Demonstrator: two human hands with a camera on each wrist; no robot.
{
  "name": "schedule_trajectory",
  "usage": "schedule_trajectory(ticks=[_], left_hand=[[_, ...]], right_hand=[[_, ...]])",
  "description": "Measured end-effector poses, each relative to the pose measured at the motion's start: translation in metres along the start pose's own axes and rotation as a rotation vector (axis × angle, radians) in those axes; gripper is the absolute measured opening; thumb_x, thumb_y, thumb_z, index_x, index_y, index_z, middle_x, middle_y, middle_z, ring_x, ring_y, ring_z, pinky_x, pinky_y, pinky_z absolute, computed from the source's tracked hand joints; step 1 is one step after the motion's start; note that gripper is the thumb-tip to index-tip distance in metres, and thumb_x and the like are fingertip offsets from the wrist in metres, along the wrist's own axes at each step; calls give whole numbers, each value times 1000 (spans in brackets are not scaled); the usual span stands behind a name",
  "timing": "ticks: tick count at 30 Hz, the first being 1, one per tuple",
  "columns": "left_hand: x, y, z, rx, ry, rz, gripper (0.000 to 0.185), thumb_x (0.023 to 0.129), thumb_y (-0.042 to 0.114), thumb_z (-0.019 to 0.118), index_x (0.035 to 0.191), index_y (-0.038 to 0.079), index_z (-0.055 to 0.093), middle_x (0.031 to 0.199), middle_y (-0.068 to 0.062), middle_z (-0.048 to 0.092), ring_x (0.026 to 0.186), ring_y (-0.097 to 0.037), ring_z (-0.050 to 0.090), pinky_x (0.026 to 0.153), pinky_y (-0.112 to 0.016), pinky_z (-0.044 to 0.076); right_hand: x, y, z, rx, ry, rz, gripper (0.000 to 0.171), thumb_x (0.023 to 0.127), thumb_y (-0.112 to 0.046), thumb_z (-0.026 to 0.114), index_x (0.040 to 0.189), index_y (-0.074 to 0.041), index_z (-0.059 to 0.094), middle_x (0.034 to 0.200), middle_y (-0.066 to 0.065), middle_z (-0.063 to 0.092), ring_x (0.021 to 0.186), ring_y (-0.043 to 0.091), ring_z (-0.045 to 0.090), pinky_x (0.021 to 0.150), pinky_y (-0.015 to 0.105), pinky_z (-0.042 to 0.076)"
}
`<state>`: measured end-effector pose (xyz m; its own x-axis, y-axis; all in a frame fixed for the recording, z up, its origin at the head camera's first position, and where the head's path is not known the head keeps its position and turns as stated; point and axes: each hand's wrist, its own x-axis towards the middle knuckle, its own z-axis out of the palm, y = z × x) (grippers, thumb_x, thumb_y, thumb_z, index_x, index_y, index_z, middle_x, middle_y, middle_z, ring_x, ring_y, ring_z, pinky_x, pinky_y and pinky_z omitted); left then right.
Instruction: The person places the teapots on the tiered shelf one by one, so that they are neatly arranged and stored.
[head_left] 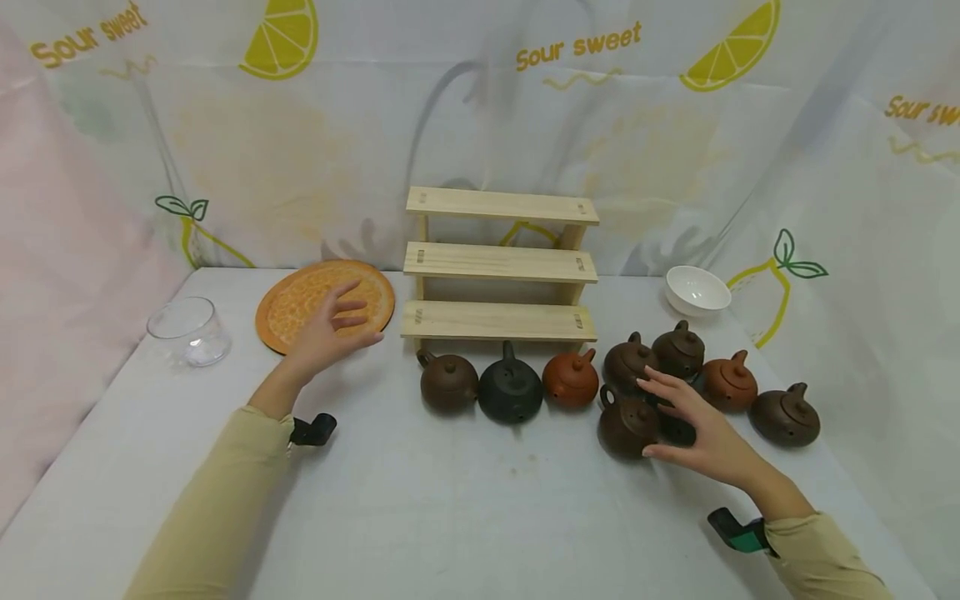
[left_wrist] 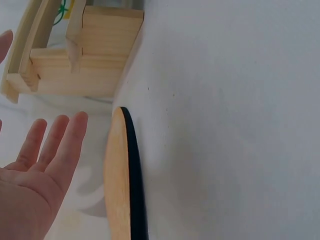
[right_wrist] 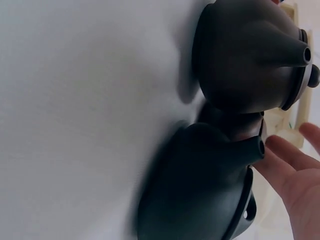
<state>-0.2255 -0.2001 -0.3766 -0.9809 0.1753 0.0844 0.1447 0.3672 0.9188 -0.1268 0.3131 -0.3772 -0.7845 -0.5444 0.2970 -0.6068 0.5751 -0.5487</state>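
My left hand [head_left: 330,329] hovers open, fingers spread, over the near right edge of a round orange-slice mat [head_left: 300,292]. The left wrist view shows its flat palm [left_wrist: 35,170] beside the mat's edge [left_wrist: 122,180]. Fingers straight, my right hand [head_left: 693,429] reaches over a dark teapot [head_left: 678,432] that it mostly hides, beside a brown teapot [head_left: 626,425]. In the right wrist view that dark teapot [right_wrist: 200,190] lies close to the fingers [right_wrist: 295,170], with another teapot [right_wrist: 250,55] beyond. Neither hand holds anything.
A three-step wooden shelf [head_left: 501,267] stands at the back middle, with brown [head_left: 447,382], black [head_left: 511,390] and orange-red [head_left: 570,377] teapots before it. Several more teapots cluster at right. There is a white bowl [head_left: 697,290] at back right and a glass bowl [head_left: 187,331] at left.
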Motion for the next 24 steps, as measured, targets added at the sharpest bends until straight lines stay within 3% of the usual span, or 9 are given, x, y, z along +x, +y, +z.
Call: schedule_trajectory(ticks=[4, 13, 16, 21, 24], left_hand=[[8, 0, 6, -18, -10, -2, 91, 79, 15, 76, 148, 19, 17, 138, -23, 36, 122, -38, 41, 92, -51, 38], [23, 5, 15, 14, -28, -47, 91, 80, 16, 75, 149, 21, 17, 142, -23, 31, 123, -41, 39, 95, -54, 36], [27, 5, 16, 15, -36, -76, 91, 80, 17, 75, 149, 23, 15, 143, -23, 29, 124, -41, 39, 95, -53, 36], [35, 4, 21, -9, -53, -76, 94, 80, 18, 76, 149, 26, 13, 144, -22, 27, 124, -41, 39, 94, -51, 38], [40, 5, 27, -34, -75, -61, 94, 80, 15, 75, 149, 26, 12, 144, -23, 25, 123, -41, 40, 92, -50, 40]], right_hand=[[1, 2, 1, 19, -39, 8, 81, 68, -15, 85, 136, -1, 43, 144, 19, 31, 130, 3, 28, 93, 16, 35], [1, 6, 7, -41, -43, 16, 79, 67, -24, 85, 135, -12, 46, 142, 16, 37, 132, 9, 27, 101, 13, 13], [0, 5, 7, -73, -49, 39, 77, 67, -28, 85, 134, -15, 49, 140, 12, 40, 130, 9, 30, 100, 16, 21], [0, 1, 6, -132, -102, 80, 68, 70, -34, 82, 130, -21, 53, 138, 3, 45, 126, 18, 38, 93, 43, 39], [1, 0, 4, -159, -144, 64, 66, 71, -31, 82, 129, -21, 54, 137, 1, 45, 124, 20, 41, 89, 47, 42]])
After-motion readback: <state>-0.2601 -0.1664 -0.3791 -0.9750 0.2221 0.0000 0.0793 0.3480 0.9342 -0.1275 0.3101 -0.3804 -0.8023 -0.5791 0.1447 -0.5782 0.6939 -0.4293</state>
